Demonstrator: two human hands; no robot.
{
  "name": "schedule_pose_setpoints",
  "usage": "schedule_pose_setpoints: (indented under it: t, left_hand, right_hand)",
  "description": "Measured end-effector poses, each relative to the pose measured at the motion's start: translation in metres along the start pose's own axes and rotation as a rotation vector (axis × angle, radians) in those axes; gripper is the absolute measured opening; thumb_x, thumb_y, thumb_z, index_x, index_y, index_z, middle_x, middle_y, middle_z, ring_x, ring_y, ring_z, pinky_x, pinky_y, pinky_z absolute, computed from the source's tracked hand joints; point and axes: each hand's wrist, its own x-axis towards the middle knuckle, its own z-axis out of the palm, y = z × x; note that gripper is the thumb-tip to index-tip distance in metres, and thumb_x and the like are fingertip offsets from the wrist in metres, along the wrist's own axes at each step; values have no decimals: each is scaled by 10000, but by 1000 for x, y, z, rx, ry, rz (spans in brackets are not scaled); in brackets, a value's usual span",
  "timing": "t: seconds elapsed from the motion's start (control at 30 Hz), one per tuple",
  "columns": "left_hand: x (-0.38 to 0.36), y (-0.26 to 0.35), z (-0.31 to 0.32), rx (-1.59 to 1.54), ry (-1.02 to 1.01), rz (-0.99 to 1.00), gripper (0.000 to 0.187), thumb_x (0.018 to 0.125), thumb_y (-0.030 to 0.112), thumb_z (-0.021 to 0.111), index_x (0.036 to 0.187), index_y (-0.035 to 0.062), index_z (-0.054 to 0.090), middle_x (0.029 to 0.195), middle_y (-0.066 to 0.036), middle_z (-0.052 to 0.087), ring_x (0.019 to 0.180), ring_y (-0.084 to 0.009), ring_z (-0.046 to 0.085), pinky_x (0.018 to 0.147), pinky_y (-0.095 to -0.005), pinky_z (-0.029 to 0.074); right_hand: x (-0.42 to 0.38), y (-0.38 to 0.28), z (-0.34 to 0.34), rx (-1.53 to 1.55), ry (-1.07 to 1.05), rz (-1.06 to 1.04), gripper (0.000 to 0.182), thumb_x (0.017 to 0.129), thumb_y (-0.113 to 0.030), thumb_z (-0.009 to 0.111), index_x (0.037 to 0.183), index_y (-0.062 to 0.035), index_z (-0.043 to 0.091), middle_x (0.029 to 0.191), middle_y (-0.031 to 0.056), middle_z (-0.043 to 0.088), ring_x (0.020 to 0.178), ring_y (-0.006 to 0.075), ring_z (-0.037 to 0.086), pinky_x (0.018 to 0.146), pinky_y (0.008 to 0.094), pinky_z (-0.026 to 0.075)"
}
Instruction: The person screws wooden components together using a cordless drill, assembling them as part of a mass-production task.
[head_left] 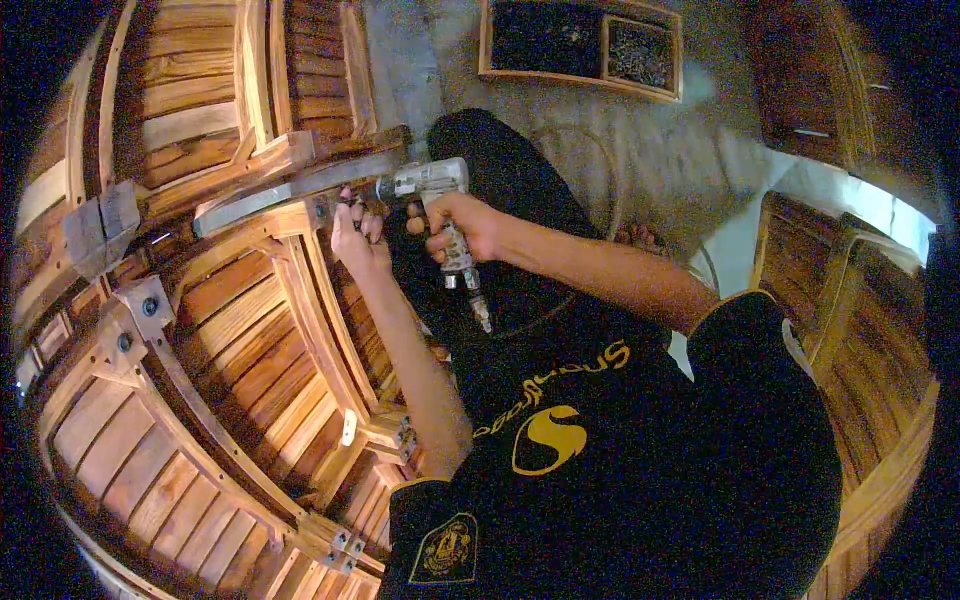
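My right hand [458, 228] is wrapped around the grip of a pistol-shaped air drill [445, 180], its nose pointing left toward the wooden furniture. A hose fitting [484, 314] hangs below the grip. Just left of the drill's nose, my left hand [358, 235] is raised with its fingers curled together. Whatever sits between those fingers is too small and dark to name. Above the left hand runs a long pale bar [245, 207] along the slatted wooden furniture frame [305, 300]. The exact tip of the drill is hard to make out.
Slatted wooden pieces with bolted joints [150, 306] fill the left side. A wooden tray [578, 80] with two compartments of small dark parts lies on the floor at the top. A thin hose [612, 160] curves over the floor. More wooden furniture [870, 320] stands at right.
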Motion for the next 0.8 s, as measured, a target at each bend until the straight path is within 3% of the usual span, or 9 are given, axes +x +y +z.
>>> schedule_pose_setpoints:
  t: [0.37,0.67,0.73,0.8]
  left_hand:
    - [1,1,-2,-63,-34,2,267,928,159,479,1136,-7,509,666,12,405,509,-75,347,395,-200,275]
    - [-5,6,-1,146,29,31,232,939,180,447,1079,20,539,674,7,444,492,-71,339,386,-202,258]
    - [-21,5,-4,-81,129,-284,208,930,218,453,978,39,549,663,4,450,476,-78,331,379,-205,238]
    - [-32,-10,-34,-152,114,-369,199,919,236,463,925,51,537,656,2,447,464,-79,325,375,-207,231]
  right_hand:
    - [1,-1,4,-7,50,2,339,631,6,472,943,-125,494,795,2,575,385,111,363,425,334,412]
    - [5,-5,12,-119,80,-41,334,629,12,490,934,-126,487,754,1,553,389,113,385,412,330,412]
    - [6,-4,13,-148,101,-42,327,630,13,492,926,-128,486,745,0,547,389,112,388,409,328,412]
    - [8,-5,14,-175,148,-18,317,632,15,488,913,-132,486,734,-5,534,391,108,389,407,327,411]
